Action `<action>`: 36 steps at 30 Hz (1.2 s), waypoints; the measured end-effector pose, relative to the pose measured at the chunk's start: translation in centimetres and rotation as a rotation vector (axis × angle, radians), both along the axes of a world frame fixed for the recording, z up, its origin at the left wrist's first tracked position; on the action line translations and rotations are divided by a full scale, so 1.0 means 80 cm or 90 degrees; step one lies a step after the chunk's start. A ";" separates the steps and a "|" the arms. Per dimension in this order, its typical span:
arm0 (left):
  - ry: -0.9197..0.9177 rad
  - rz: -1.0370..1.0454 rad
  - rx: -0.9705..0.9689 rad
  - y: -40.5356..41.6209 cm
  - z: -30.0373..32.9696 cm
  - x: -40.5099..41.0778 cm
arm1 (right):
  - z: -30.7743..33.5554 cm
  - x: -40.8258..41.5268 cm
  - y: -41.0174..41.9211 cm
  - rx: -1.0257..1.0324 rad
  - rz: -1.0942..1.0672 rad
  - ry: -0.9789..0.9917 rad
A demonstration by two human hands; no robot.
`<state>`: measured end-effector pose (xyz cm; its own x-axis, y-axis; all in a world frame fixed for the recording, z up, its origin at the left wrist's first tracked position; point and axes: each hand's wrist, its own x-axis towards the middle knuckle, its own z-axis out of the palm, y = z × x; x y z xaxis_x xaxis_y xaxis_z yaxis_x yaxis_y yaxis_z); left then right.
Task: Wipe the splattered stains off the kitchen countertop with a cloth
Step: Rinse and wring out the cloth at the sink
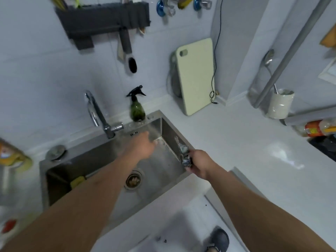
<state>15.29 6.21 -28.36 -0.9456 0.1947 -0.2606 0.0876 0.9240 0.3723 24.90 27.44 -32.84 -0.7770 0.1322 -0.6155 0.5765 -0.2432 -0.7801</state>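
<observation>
— Head view: what did my hands do?
— My right hand (199, 165) gripped the cloth (184, 155) over the sink (169, 128). My left hand (143, 145) reached in; its grip was hidden. The spray bottle (137, 108) stood behind.

A home kitchen is showing here: a steel sink (101, 160) with faucet (98, 115) sitting centre-left, a cutting board (196, 75) leaning against tiled wall.

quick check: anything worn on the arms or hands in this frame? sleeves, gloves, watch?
Nothing visible. Both forearms are bare up to the frame edge, no sleeves. The left hand and right hand have no gloves; no watch, band or rings show, though the image is somewhat blurred.
</observation>
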 end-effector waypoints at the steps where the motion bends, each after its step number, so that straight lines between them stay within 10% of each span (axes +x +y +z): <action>1: -0.011 0.026 0.040 -0.020 0.006 0.003 | 0.013 -0.008 -0.020 -0.057 0.020 0.005; 14: -0.419 0.245 0.751 -0.126 -0.009 0.030 | 0.048 -0.080 -0.146 -0.230 0.239 -0.076; 27: -0.291 0.579 0.737 -0.136 -0.021 -0.014 | 0.022 -0.204 -0.164 0.180 0.388 0.077; 36: -0.157 0.787 0.665 -0.164 -0.023 -0.009 | -0.004 -0.270 -0.219 0.641 0.771 0.379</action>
<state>14.53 -6.93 -30.24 -0.6093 -0.4261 -0.6687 -0.6230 -0.2644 0.7362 3.27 9.93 -33.14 -0.7956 -0.5431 -0.2685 -0.3666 0.7844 -0.5004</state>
